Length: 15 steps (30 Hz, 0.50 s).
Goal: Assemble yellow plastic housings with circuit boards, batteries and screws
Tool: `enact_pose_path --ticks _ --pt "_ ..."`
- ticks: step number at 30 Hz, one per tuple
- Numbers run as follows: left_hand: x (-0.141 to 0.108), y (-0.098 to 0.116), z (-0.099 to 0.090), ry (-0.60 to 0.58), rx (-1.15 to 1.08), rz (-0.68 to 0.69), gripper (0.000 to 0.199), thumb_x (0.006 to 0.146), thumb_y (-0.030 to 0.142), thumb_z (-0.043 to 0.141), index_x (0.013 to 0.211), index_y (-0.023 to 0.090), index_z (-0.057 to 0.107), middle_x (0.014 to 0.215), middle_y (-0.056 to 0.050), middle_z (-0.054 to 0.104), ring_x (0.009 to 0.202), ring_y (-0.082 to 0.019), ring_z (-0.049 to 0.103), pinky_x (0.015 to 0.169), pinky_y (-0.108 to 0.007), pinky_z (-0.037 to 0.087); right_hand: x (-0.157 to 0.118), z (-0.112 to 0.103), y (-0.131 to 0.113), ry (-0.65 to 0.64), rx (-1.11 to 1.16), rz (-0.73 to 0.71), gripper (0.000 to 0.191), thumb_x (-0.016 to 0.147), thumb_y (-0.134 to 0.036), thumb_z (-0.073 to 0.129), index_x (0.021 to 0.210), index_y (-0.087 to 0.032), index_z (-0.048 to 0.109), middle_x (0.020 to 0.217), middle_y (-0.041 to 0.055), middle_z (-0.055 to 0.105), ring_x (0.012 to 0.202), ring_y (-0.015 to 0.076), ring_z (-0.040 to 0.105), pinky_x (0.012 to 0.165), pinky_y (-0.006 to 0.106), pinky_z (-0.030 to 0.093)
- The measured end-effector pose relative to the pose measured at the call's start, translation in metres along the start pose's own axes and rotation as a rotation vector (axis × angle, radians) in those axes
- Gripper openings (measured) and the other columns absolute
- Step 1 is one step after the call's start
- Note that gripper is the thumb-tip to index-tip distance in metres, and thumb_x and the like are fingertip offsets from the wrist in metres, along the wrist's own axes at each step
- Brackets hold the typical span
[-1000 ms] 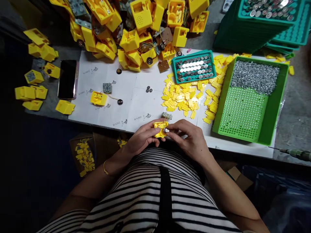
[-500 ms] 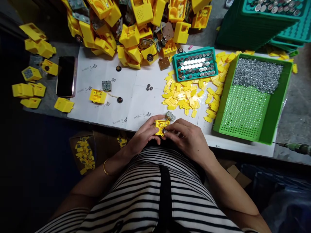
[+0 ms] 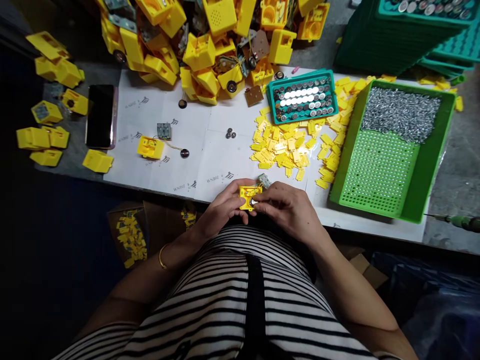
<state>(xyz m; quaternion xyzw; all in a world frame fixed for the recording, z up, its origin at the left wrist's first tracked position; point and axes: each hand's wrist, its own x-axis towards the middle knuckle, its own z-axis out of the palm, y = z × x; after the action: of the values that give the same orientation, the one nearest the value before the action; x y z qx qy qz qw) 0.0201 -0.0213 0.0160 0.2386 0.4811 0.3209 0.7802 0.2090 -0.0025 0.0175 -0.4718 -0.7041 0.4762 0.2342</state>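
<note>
Bench (image 3: 461,185): grey top, white paper (image 3: 221,155) along the near edge
Far edge: heap of yellow housings (image 3: 219,17)
Left end: phone (image 3: 101,117), few stray housings (image 3: 97,161)
Middle: one wired housing (image 3: 150,148), three little metal discs (image 3: 233,135), teal tray (image 3: 298,79), tons of yellow bits (image 3: 285,145)
Right end: green basket (image 3: 386,170), teal tray stack (image 3: 367,50) towards far corner

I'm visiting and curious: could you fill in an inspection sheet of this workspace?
Surface: white printed paper over a grey table.
Job's things: open yellow casing, small round part at it.
Clutter: heaped yellow casings, loose yellow pieces, phone, green basket.
Hands: left hand holds the open casing; right hand at the round part, grip unclear.
Cables: thin wires join a resting casing to a dark disc.
Surroundings: cardboard box below, left.
</note>
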Motion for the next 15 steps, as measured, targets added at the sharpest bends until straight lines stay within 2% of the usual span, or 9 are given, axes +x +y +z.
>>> enact_pose_path --ticks 4,7,10,15 --pt "0.001 -0.002 0.002 -0.005 -0.022 0.008 0.039 0.079 0.021 0.056 0.118 0.019 0.052 0.091 -0.004 0.064 0.076 -0.016 0.063 0.058 -0.024 0.051 -0.003 0.011 0.006 0.063 0.178 0.062 0.009 0.083 -0.027 0.069 0.090 -0.022 0.072 0.080 0.0018 0.067 0.067 0.0128 0.060 0.062 0.026 0.045" --pt "0.002 -0.004 0.005 0.007 0.005 0.069 0.045 0.072 0.015 0.063 0.114 0.020 0.051 0.086 -0.001 0.062 0.072 -0.013 0.060 0.056 -0.021 0.050 -0.006 0.020 0.008 0.129 0.198 0.062 0.007 0.083 -0.025 0.069 0.088 -0.023 0.073 0.080 0.0017 0.067 0.069 0.0132 0.061 0.064 0.027 0.048" --pt "0.002 -0.004 0.008 0.035 0.040 0.114 0.049 0.067 0.010 0.070 0.111 0.021 0.049 0.082 0.002 0.060 0.063 -0.009 0.056 0.053 -0.019 0.048 -0.009 0.024 0.008 0.174 0.152 -0.042 0.013 0.087 -0.025 0.064 0.097 -0.024 0.074 0.084 0.0033 0.065 0.076 0.0142 0.063 0.068 0.028 0.051" --pt "0.003 -0.002 0.009 0.068 0.001 0.143 0.045 0.070 0.014 0.072 0.107 0.021 0.047 0.082 0.002 0.060 0.062 -0.008 0.058 0.048 -0.017 0.045 -0.018 0.024 0.006 0.176 0.153 -0.203 0.029 0.093 -0.018 0.053 0.114 -0.028 0.069 0.095 0.0053 0.066 0.088 0.0158 0.064 0.077 0.031 0.054"
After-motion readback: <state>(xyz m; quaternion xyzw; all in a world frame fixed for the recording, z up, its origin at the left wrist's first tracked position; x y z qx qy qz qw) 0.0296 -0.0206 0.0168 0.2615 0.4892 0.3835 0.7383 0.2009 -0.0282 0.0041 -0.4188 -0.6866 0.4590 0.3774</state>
